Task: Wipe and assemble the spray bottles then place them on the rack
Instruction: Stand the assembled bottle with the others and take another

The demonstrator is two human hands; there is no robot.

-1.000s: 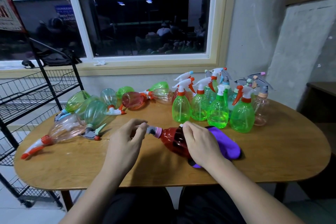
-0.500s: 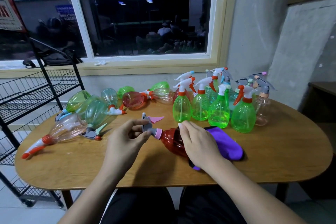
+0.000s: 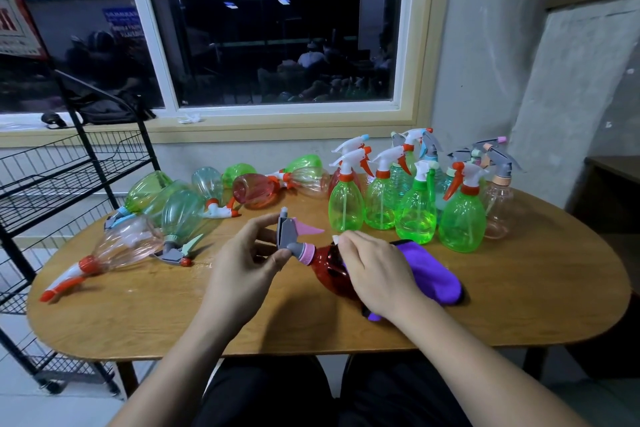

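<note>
A dark red spray bottle (image 3: 327, 270) lies on its side at the middle of the wooden table (image 3: 173, 315), on a purple cloth (image 3: 433, 270). Its grey spray head (image 3: 289, 234) with a pink trigger and pink collar points left and up. My left hand (image 3: 242, 267) pinches the grey head between thumb and fingers. My right hand (image 3: 377, 274) lies over the red body and grips it, hiding much of it. The black wire rack (image 3: 52, 184) stands left of the table.
Several assembled green and clear bottles (image 3: 415, 204) stand upright at the back right. Several bottles (image 3: 173, 208) lie on their sides at the back left, one clear with an orange head (image 3: 104, 256) near the left edge. Window and wall behind.
The spray head has turned in my left hand: its grey body and pink trigger, hidden under my fingers a second ago, now stand up in view. My right hand stays on the bottle.
</note>
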